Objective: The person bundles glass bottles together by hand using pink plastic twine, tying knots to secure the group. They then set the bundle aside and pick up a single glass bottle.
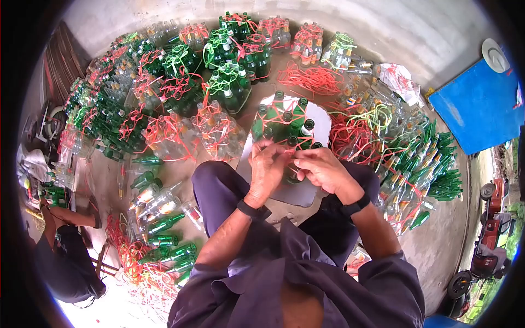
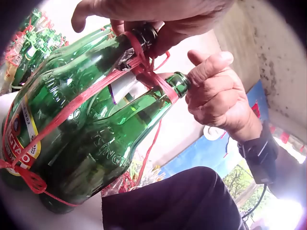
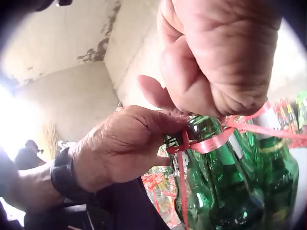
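Note:
Green glass beer bottles (image 1: 307, 127) stand in an upright bundle on a pale board (image 1: 322, 117) between the person's knees. Red plastic twine (image 2: 86, 93) runs around the bottles and loops about their necks. At the near side of the bundle, the left hand (image 1: 266, 170) pinches the twine beside a bottle neck (image 3: 204, 125). Close to it, the right hand (image 1: 324, 170) has its fingers curled and pinches the twine by the neighbouring bottle mouth (image 2: 180, 82). Fingertips of both hands nearly meet over the necks. A red knot with a loop (image 2: 31, 179) sits low on the bundle.
Tied bundles of green and clear bottles (image 1: 227, 87) line the wall. Loose bottles (image 1: 164, 221) lie at the left, beside tangled twine (image 1: 139, 268). More red twine (image 1: 311, 79) lies behind the board. Another person (image 1: 68, 257) sits at far left; a blue panel (image 1: 476, 106) leans at right.

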The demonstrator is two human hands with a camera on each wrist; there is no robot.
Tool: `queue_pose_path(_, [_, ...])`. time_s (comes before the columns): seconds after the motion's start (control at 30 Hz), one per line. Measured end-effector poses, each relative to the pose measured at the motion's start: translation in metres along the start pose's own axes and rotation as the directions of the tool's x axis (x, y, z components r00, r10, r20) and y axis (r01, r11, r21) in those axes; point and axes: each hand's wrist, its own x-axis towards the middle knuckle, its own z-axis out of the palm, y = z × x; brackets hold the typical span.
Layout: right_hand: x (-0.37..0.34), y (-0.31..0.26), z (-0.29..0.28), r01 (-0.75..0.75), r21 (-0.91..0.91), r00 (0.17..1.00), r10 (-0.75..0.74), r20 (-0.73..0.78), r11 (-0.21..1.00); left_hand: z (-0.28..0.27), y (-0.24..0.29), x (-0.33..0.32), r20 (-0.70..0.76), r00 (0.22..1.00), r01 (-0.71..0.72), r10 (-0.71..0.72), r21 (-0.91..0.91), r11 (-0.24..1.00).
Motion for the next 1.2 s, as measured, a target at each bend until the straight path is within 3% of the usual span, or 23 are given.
queue_pose_path(0.03, [0.001, 0.008, 0.001, -0.001, -0.004, 1.000, 0.001, 0.001, 1.000, 0.000, 0.000, 0.001, 0.012, 1.000, -0.008, 0.008, 0.001, 1.000])
queue_pose_path(0.07, [0.003, 0.020, 0.004, 0.244, -0.242, 0.954, -0.278, -0.116, 0.939, 0.000, 0.000, 0.001, 0.008, 1.000, -0.007, 0.007, -0.001, 1.000])
queue_pose_path(0.1, [0.003, 0.023, 0.009, 0.421, -0.484, 0.821, -0.549, -0.157, 0.767, 0.000, -0.002, 0.001, -0.003, 1.000, -0.016, 0.016, -0.018, 1.000])
queue_pose_path(0.13, [0.004, 0.024, 0.014, 0.400, -0.662, 0.708, -0.673, -0.215, 0.633, 0.001, -0.004, 0.000, -0.013, 1.000, -0.026, 0.026, -0.034, 0.999])
queue_pose_path(0.17, [0.004, 0.025, 0.019, 0.400, -0.663, 0.708, -0.673, -0.214, 0.633, 0.003, -0.009, 0.001, -0.014, 1.000, -0.026, 0.025, -0.034, 0.999])
queue_pose_path(0.23, [0.003, 0.025, 0.030, 0.327, -0.888, 0.538, -0.836, -0.107, 0.324, 0.006, -0.017, 0.002, -0.020, 1.000, 0.012, -0.014, -0.113, 0.993])
queue_pose_path(0.3, [0.009, 0.027, 0.036, 0.297, -0.910, 0.539, -0.838, -0.090, 0.288, 0.007, -0.021, 0.002, -0.013, 0.999, 0.031, -0.033, -0.137, 0.990])
queue_pose_path(0.37, [0.016, 0.027, 0.039, 0.161, -0.973, 0.548, -0.835, -0.050, 0.164, 0.008, -0.021, 0.002, -0.009, 0.999, 0.049, -0.051, -0.161, 0.986])
queue_pose_path(0.4, [0.016, 0.025, 0.041, 0.163, -0.973, 0.548, -0.835, -0.046, 0.161, 0.008, -0.022, 0.002, 0.002, 0.999, 0.047, -0.048, -0.176, 0.983])
queue_pose_path(0.47, [0.015, 0.018, 0.044, 0.064, -0.991, 0.631, -0.774, -0.054, 0.122, 0.007, -0.023, 0.003, 0.007, 0.999, 0.046, -0.045, -0.193, 0.980])
queue_pose_path(0.6, [0.024, 0.017, 0.037, 0.042, -0.980, 0.664, -0.738, -0.119, 0.196, 0.005, -0.022, 0.003, 0.038, 0.999, 0.011, -0.005, -0.166, 0.986])
queue_pose_path(0.67, [0.027, 0.013, 0.034, 0.121, -0.963, 0.693, -0.715, -0.093, 0.242, 0.008, -0.028, 0.003, 0.014, 1.000, -0.003, 0.006, -0.187, 0.982])
queue_pose_path(0.77, [0.031, 0.013, 0.035, 0.057, -0.979, 0.708, -0.699, -0.098, 0.195, 0.010, -0.033, 0.004, 0.021, 1.000, 0.000, 0.004, -0.208, 0.978])
queue_pose_path(0.83, [0.029, 0.014, 0.037, 0.071, -0.973, 0.696, -0.710, -0.108, 0.218, 0.010, -0.034, 0.005, -0.060, 0.979, -0.197, 0.193, -0.055, 0.979])
queue_pose_path(0.93, [0.028, 0.015, 0.042, 0.085, -0.964, 0.681, -0.721, -0.129, 0.253, 0.007, -0.032, 0.004, -0.055, 0.974, -0.223, 0.221, -0.030, 0.974])
queue_pose_path(0.97, [0.028, 0.016, 0.043, 0.082, -0.960, 0.677, -0.722, -0.143, 0.267, 0.006, -0.030, 0.004, -0.056, 0.974, -0.223, 0.221, -0.030, 0.974])
queue_pose_path(1.03, [0.028, 0.017, 0.044, 0.071, -0.957, 0.683, -0.712, -0.160, 0.282, 0.006, -0.026, 0.003, 0.010, 1.000, -0.027, 0.030, -0.191, 0.981])
queue_pose_path(1.1, [0.029, 0.019, 0.044, 0.060, -0.953, 0.690, -0.703, -0.175, 0.296, 0.007, -0.027, 0.004, 0.028, 1.000, 0.002, 0.006, -0.252, 0.968])
queue_pose_path(1.2, [0.030, 0.024, 0.044, 0.105, -0.944, 0.631, -0.754, -0.180, 0.314, 0.007, -0.031, 0.004, 0.053, 0.998, 0.031, -0.015, -0.308, 0.951])
